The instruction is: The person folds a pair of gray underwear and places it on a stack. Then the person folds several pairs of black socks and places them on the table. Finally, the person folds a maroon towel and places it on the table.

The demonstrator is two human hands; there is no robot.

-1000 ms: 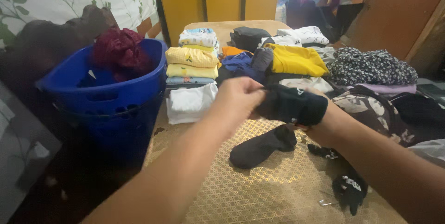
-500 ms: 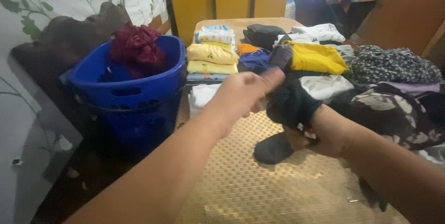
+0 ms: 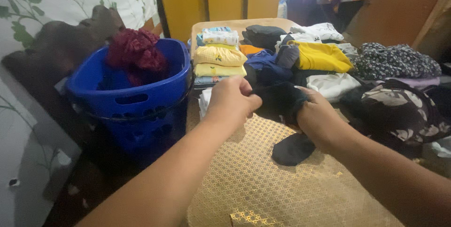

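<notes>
- A black sock [image 3: 281, 99] was bunched, held up between both hands above the table.
- A dark grey sock [image 3: 292, 149] lay flat just below it.

Two hands hold a black sock above a gold-patterned table.

The left hand [image 3: 231, 100] pinches one end of the black sock [image 3: 280, 101] while the right hand [image 3: 318, 118] grips its other side. A dark grey sock [image 3: 292, 149] lies on the table [image 3: 263, 184] just below them. A blue basket [image 3: 134, 98] with a maroon cloth [image 3: 135, 53] stands to the left, beside a stack of folded clothes [image 3: 219, 58]; a yellow garment [image 3: 321, 56] and patterned fabrics [image 3: 399, 105] lie to the right.
</notes>
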